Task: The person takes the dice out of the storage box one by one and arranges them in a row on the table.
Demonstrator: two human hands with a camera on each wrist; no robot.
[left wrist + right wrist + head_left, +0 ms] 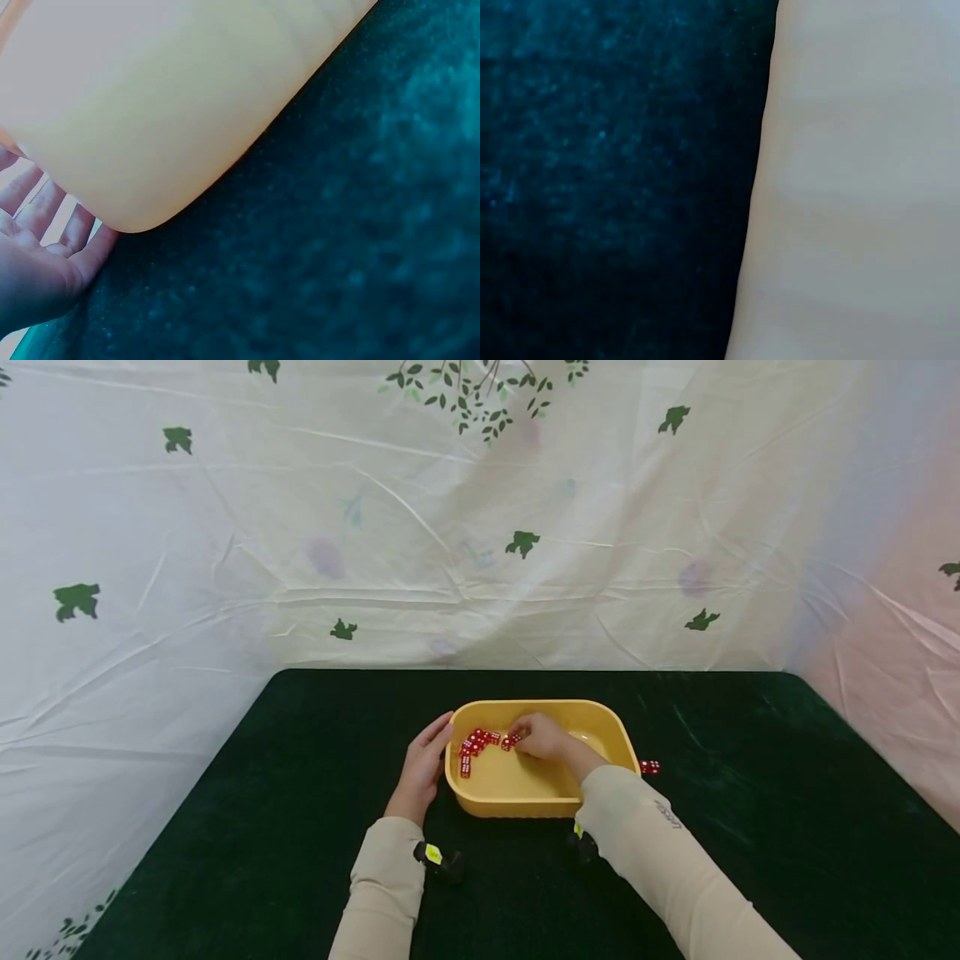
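Observation:
A yellow plastic basin [517, 808] sits on the dark green cloth. Along its left wall, my left hand [422, 768] rests with fingers extended, fingertips at the rim. In the left wrist view, those fingers [45, 210] lie against the outside of the basin [150, 150]. Reaching inside over the right wall, my right hand [543, 737] pinches red dice [512, 742] near the floor of the basin. Several other red dice [474, 744] form a curved row at the basin's left side. The right wrist view shows the basin's pale outer wall [855, 180], with the hand out of frame.
A pair of red dice [650, 767] lies on the cloth just outside the basin's right wall. Dark green cloth [247, 827] covers the table. Pale curtains with green leaf prints [405, 552] hang behind and at both sides.

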